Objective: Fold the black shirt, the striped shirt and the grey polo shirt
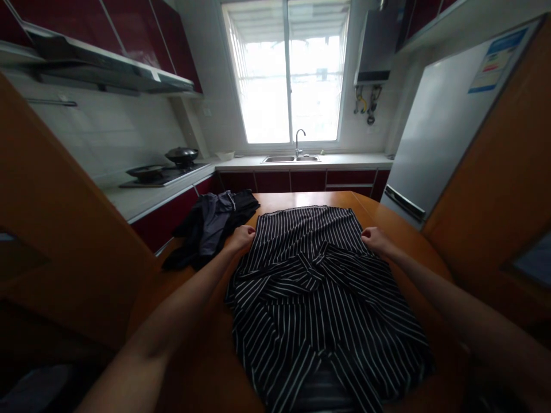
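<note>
A black shirt with white stripes lies spread on the table, its collar toward me and its hem at the far end. The sleeves are folded inward, and their ends meet around the middle of the shirt. My left hand is closed in a pinch at the shirt's left side edge, toward the hem. Opposite it, my right hand pinches the right side edge at about the same height. The fingertips of both hands are partly hidden. Left of my left hand lies a loose heap of black and grey clothes.
The wooden table has a rounded edge. Beyond it stand a counter with a sink and a tap, under a bright window. A stove with pans is at the left, and a fridge rises at the right.
</note>
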The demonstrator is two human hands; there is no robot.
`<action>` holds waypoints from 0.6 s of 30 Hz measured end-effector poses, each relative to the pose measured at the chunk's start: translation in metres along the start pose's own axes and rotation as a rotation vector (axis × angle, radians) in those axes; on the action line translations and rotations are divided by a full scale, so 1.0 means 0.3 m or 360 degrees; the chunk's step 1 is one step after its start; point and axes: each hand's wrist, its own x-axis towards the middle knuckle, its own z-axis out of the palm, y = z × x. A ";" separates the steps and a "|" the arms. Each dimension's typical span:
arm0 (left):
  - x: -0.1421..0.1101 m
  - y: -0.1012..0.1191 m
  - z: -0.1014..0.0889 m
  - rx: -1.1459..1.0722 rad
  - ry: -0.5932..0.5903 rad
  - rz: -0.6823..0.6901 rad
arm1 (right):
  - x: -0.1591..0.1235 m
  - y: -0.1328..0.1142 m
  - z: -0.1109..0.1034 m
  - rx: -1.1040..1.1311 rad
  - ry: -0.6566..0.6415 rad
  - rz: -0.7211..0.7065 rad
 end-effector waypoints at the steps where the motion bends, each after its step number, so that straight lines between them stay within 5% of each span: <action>1: 0.033 -0.003 0.009 0.0019 -0.0003 -0.0015 | 0.039 0.006 0.005 -0.0028 0.0007 0.0026; 18: 0.487 -0.101 0.149 0.0257 -0.0026 -0.0251 | 0.556 0.099 0.180 -0.0015 0.0108 0.0523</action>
